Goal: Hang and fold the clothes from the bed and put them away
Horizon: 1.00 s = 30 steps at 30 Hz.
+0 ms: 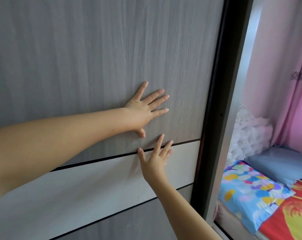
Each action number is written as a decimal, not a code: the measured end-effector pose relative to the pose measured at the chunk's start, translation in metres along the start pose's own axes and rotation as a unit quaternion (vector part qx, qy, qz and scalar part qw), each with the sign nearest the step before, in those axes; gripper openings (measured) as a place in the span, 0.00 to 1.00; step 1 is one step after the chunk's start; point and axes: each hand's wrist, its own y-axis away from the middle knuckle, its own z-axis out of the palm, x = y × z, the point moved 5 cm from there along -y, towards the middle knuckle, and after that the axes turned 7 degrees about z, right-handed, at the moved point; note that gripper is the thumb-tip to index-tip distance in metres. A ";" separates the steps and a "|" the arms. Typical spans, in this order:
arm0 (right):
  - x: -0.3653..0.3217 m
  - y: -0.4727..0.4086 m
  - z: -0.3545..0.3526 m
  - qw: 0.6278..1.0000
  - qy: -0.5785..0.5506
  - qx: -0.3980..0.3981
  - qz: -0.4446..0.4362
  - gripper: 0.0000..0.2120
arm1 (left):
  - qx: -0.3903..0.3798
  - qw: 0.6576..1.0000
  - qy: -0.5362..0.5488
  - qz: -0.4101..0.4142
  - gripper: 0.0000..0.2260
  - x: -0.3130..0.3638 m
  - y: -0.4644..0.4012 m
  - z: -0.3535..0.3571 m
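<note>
A grey wood-grain wardrobe sliding door point(77, 58) fills most of the view, with a pale horizontal band point(94, 181) across it. My left hand point(145, 110) lies flat against the grey panel with its fingers spread and straight. Just below it, my right hand point(155, 158) presses on the upper edge of the pale band, fingers straight and pointing up. No clothes are in either hand. The door's dark right edge point(216, 101) runs top to bottom beside both hands.
At the right lies the bed point(285, 213) with a red and yellow sheet, a colourful blue pillow point(250, 189) and a grey-blue pillow point(282, 163). A white fluffy heap point(250, 132) sits at the bed's head. Pink curtains point(282, 84) hang behind.
</note>
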 end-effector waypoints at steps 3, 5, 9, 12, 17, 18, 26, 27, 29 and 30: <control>0.006 -0.008 -0.009 1.000 0.005 0.002 0.000 0.43 | -0.003 1.000 0.005 0.000 0.53 0.004 -0.009 -0.004; 0.010 -0.014 -0.015 1.000 0.006 0.004 -0.001 0.43 | -0.003 1.000 0.005 -0.002 0.53 0.007 -0.017 -0.007; 0.019 -0.025 -0.025 1.000 0.001 0.006 -0.002 0.43 | -0.003 1.000 0.010 -0.003 0.53 0.012 -0.031 -0.013; 0.026 -0.033 -0.032 1.000 -0.001 0.011 -0.003 0.43 | -0.004 1.000 0.012 -0.004 0.52 0.017 -0.042 -0.017; 0.040 -0.048 -0.047 1.000 -0.002 0.016 -0.002 0.43 | 0.005 1.000 0.011 0.003 0.52 0.027 -0.063 -0.025; 0.043 -0.051 -0.051 1.000 -0.004 0.016 0.000 0.43 | 0.006 1.000 0.012 0.004 0.52 0.028 -0.068 -0.026; 0.046 -0.058 -0.052 1.000 0.010 0.012 -0.004 0.45 | -0.006 1.000 0.012 0.003 0.52 0.028 -0.073 -0.028; 0.045 -0.058 -0.053 1.000 0.014 0.011 -0.001 0.45 | -0.009 1.000 0.008 0.006 0.52 0.029 -0.072 -0.029; 0.047 -0.055 -0.053 1.000 0.026 0.000 0.007 0.45 | -0.007 1.000 -0.007 0.006 0.52 0.033 -0.072 -0.027; 0.047 -0.055 -0.054 0.999 0.033 -0.007 0.006 0.45 | -0.012 1.000 -0.008 0.006 0.52 0.034 -0.072 -0.026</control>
